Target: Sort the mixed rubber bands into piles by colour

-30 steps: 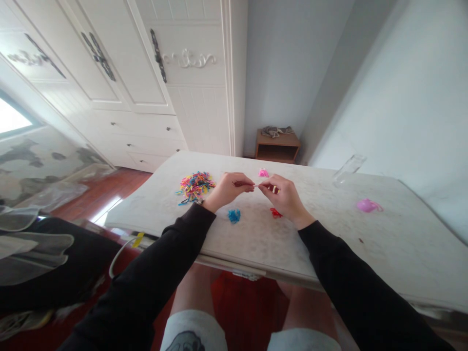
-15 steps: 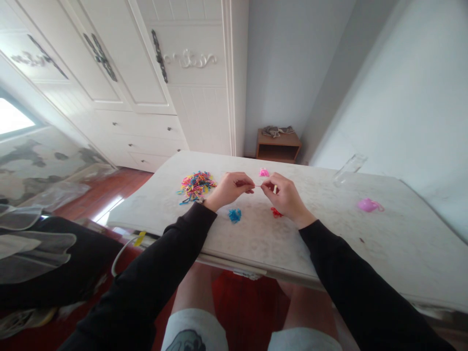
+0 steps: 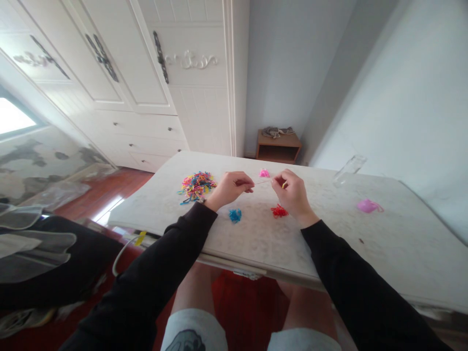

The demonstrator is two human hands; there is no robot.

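Note:
A thin, pale pinkish rubber band (image 3: 262, 183) is stretched taut between my two hands above the table. My left hand (image 3: 232, 189) pinches one end, and the fingertips of my right hand (image 3: 292, 196) pinch the other. Something small and yellow (image 3: 283, 185) shows among the right fingers, too small to make out. Beside my left wrist lies a mixed heap of colourful rubber bands (image 3: 197, 185). Smaller single-colour piles surround the hands: blue bands (image 3: 235, 215) nearer me, red bands (image 3: 279, 211) below the right hand, and pink bands (image 3: 264, 173) behind.
The white table (image 3: 256, 239) carries a clear tube-like container (image 3: 349, 170) and a pink-purple pouch-like item (image 3: 369, 205) on the right. Behind it stand a small wooden stand (image 3: 279, 146) and a white wardrobe (image 3: 204, 107). A dark seat (image 3: 54, 263) is at left.
My right hand has moved slightly right and away from the left, drawing the band out longer. The red pile shows more fully now. My left hand stays in place.

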